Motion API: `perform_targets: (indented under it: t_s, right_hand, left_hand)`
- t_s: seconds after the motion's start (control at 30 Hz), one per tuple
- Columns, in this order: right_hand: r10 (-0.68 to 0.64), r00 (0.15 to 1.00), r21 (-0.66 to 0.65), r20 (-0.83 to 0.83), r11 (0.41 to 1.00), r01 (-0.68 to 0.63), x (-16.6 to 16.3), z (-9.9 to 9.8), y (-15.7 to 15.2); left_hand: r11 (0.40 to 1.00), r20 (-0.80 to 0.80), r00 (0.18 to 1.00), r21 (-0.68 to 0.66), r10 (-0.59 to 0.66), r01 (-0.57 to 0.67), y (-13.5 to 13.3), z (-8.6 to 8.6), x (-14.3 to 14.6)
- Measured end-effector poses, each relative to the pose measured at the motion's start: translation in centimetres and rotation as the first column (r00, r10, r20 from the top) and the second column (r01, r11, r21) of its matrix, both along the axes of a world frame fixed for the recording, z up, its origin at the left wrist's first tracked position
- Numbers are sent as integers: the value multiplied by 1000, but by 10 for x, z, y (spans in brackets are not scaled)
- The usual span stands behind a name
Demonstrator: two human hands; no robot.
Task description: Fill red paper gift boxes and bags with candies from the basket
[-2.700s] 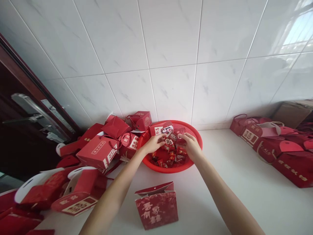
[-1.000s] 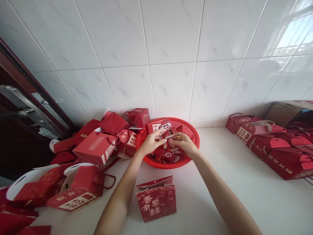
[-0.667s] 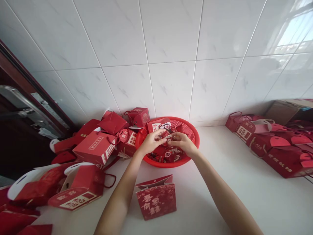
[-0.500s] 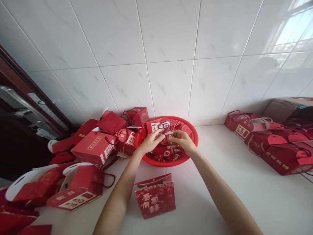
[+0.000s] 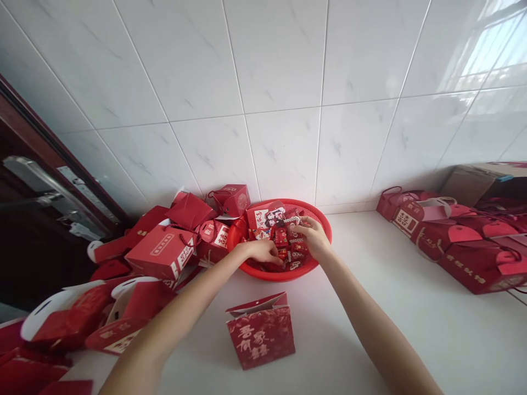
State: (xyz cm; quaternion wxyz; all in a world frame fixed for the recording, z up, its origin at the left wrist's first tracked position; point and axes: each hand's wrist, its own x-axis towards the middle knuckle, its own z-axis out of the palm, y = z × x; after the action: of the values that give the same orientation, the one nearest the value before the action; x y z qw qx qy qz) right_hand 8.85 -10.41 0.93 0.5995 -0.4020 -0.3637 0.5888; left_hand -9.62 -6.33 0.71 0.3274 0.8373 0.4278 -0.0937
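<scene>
Reaching into red basket (image 5: 297, 272) by far tiled wall, both arms stretched forward. Left hand (image 5: 263, 251) palm down, fingers curled over wrapped candies (image 5: 282, 237) at near rim. Right hand (image 5: 313, 237) curled in pile. Whether hands grip any candy: cannot tell. Red gift bag (image 5: 261, 337) upright on surface (image 5: 370, 291), near side.

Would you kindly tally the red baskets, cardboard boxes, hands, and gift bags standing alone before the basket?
Red basket: 1
Cardboard box: 1
Hands: 2, left hand and right hand
Lone gift bag: 1
Total: 5

Slender forearms (image 5: 362, 323) are bare down to left hand (image 5: 263, 251) and right hand (image 5: 315, 237).
</scene>
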Motion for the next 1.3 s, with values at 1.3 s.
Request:
perform_targets:
  t_s: [1.3]
  right_hand:
    - [-118,975,48,-187,991,129,0,0,2]
  left_hand:
    - [959,612,779,121,132,-257,11,18,15]
